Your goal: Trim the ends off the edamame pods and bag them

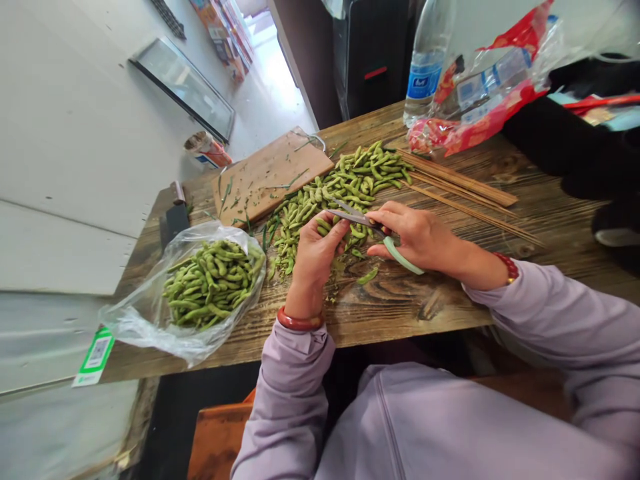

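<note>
My left hand (pixel 320 257) is closed around a few green edamame pods (pixel 324 227), held low over the table. In my right hand (pixel 420 237) is a pair of scissors (pixel 400 257) with pale green handles. Their blades are parted and reach across to the fingertips of my left hand, close to the held pods. Behind both hands spreads a long heap of edamame pods (pixel 345 180). A clear plastic bag (pixel 140 327) at the left holds many more pods (pixel 213 280). One cut pod (pixel 368 276) lies alone in front of the heap.
A wooden cutting board (pixel 270 173) with green scraps lies behind the heap, and a cleaver (pixel 175 223) is left of it. Bamboo sticks (pixel 465 180) lie at the right. A water bottle (pixel 425 73) and a red plastic package (pixel 480 100) stand at the back of the wooden table (pixel 440 300).
</note>
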`<state>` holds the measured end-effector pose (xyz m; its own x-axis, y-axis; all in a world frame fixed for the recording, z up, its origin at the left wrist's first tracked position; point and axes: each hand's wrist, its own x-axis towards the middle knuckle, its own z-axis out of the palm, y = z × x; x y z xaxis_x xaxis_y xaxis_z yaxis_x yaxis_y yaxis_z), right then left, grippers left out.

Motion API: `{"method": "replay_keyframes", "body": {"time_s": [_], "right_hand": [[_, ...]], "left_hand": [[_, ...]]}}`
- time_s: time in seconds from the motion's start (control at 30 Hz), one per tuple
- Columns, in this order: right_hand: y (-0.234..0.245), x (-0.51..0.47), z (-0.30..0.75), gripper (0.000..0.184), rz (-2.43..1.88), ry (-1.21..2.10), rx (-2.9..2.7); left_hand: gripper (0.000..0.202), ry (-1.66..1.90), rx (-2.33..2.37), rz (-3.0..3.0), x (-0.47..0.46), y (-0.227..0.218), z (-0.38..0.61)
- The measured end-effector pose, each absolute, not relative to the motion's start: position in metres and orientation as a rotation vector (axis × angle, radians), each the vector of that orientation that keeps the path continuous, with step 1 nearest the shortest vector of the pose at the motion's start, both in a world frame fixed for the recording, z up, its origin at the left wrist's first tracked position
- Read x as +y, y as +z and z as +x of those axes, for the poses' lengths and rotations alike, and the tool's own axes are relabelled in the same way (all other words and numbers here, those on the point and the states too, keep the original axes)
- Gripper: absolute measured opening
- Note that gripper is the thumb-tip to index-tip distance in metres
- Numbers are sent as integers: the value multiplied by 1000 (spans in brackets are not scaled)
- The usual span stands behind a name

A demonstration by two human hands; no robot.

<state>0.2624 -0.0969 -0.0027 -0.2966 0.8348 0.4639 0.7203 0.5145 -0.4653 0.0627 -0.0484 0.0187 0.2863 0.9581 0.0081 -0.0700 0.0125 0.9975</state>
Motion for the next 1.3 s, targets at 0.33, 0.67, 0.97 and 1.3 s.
{"method": "replay_keyframes", "body": {"time_s": [0.33, 0.67, 0.97, 1.3], "right_hand": [[-2, -96, 261, 50, -1247, 196, -2113], [-6, -94, 261, 38, -1216, 177, -2152], [-8, -94, 260, 37, -1250, 144, -2189], [-11, -91, 262, 51, -1232, 148, -2165]], "left_hand": [[27, 1010, 931, 1331, -51, 15, 66], [24, 998, 961, 1341, -50, 15, 65], [28, 998, 1021, 1428, -50, 18, 64], [21, 949, 999, 1496, -53, 18, 67]]}}
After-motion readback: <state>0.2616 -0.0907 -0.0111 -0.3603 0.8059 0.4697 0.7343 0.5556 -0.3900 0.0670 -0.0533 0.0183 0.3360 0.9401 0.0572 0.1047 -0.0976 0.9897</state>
